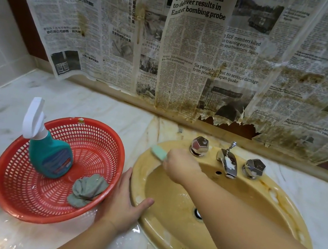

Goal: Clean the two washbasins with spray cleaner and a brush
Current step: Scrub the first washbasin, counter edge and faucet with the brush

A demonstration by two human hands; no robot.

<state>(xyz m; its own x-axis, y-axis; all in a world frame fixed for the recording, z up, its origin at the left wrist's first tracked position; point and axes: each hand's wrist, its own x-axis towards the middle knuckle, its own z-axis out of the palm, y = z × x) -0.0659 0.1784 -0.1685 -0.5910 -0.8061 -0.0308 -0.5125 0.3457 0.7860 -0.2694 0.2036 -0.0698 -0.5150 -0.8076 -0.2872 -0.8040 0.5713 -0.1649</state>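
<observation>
One washbasin (pixel 220 210) in view: right hand (pixel 179 168) fingers clamped on brush (pixel 158 152) at its back-left rim, left hand (pixel 124 200) flat, fingers apart, bracing; keep strokes short, bristles pressed into stains.

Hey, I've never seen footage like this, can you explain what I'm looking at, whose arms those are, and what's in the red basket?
This is one picture from a wide-angle camera worn on a person's head, looking down at their own arms. There is no machine. The right hand grips a pale green brush on the back rim of a yellow washbasin, left of the chrome tap. The left hand rests flat on the basin's left rim. On the marble counter beside it sits a red basket holding a teal spray bottle and a grey cloth. Stained newspaper covers the wall behind.
</observation>
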